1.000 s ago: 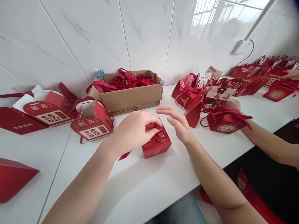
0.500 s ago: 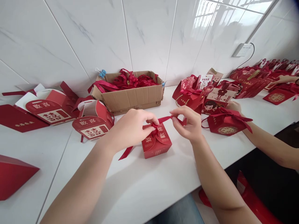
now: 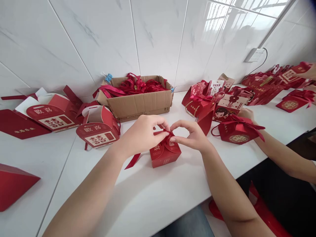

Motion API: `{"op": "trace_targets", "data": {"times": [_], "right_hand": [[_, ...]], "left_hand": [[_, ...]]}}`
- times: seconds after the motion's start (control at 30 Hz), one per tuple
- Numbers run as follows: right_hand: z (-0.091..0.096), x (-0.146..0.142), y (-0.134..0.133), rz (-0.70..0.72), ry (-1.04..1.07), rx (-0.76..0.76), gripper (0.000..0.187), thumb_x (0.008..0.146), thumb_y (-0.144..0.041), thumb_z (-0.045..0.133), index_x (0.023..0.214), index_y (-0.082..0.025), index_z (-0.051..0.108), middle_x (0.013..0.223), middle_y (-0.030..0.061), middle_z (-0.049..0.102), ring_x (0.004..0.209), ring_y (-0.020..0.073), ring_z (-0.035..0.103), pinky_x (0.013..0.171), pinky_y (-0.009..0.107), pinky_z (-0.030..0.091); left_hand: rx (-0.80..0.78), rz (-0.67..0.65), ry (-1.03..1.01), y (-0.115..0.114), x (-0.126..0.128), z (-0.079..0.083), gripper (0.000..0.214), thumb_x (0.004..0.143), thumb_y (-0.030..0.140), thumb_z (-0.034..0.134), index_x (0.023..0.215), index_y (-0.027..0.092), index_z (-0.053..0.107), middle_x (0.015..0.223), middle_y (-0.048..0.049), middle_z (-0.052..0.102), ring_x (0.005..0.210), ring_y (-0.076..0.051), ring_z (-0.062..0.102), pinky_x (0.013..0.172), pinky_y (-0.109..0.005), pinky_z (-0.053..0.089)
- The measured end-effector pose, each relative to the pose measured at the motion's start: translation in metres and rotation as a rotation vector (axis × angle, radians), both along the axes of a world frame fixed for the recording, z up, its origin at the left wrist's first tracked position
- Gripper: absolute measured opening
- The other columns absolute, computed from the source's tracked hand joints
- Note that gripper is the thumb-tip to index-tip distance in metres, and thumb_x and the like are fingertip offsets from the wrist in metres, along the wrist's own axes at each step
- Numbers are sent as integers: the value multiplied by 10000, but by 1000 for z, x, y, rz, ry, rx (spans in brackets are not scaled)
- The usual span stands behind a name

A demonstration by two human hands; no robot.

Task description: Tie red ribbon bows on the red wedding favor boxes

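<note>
A small red gift box (image 3: 166, 157) with gold lettering stands on the white table in front of me. Red ribbon (image 3: 133, 161) crosses its top, and one loose tail lies out to the left on the tabletop. My left hand (image 3: 150, 131) pinches the ribbon over the middle of the lid. From the other side, my right hand (image 3: 189, 134) meets it there, thumb and forefinger closed on the ribbon at the same spot. The fingertips of both hands nearly touch and partly hide the knot.
Behind the gift box, a cardboard box (image 3: 143, 104) full of red ribbons stands against the tiled wall. Open red boxes (image 3: 98, 135) sit to the left. At right are decorated boxes (image 3: 229, 105), a hexagonal red box (image 3: 238, 131) and a co-worker's arm (image 3: 283, 154).
My right hand has moved left from the stretched ribbon end to the knot, beside my left hand. At far right, another person's hand now holds up a red box.
</note>
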State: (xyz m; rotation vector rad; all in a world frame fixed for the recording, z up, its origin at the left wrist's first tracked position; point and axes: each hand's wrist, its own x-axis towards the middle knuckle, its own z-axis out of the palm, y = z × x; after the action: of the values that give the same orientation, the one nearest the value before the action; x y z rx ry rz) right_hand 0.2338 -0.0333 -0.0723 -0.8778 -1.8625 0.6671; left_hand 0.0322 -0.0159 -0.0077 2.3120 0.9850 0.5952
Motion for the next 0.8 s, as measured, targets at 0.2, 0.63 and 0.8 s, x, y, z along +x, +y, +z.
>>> {"op": "trace_targets", "data": {"times": [0.2, 0.63, 0.8], "right_hand": [[-3, -4, 1, -23, -90, 82, 123, 786, -297, 719, 884, -230, 687, 838, 33, 725, 808, 189, 664, 780, 347, 535], [-8, -11, -3, -222, -41, 110, 75, 853, -202, 586, 860, -216, 660, 773, 4, 722, 674, 130, 663, 638, 246, 526], [-8, -20, -5, -363, 45, 118, 86, 871, -255, 573, 854, -201, 637, 632, -8, 673, 578, 126, 634, 562, 238, 484]], "left_hand": [[-115, 20, -99, 2, 0, 0, 66, 793, 215, 593, 814, 225, 655, 860, 28, 695, 833, -147, 638, 715, -259, 525], [-207, 40, -117, 6, -4, -1, 134, 767, 233, 636, 899, 217, 620, 861, 2, 681, 833, -165, 658, 705, -284, 548], [-189, 37, -84, 5, -4, -1, 223, 766, 241, 636, 985, 248, 595, 1039, 3, 655, 882, -154, 645, 709, -274, 558]]}}
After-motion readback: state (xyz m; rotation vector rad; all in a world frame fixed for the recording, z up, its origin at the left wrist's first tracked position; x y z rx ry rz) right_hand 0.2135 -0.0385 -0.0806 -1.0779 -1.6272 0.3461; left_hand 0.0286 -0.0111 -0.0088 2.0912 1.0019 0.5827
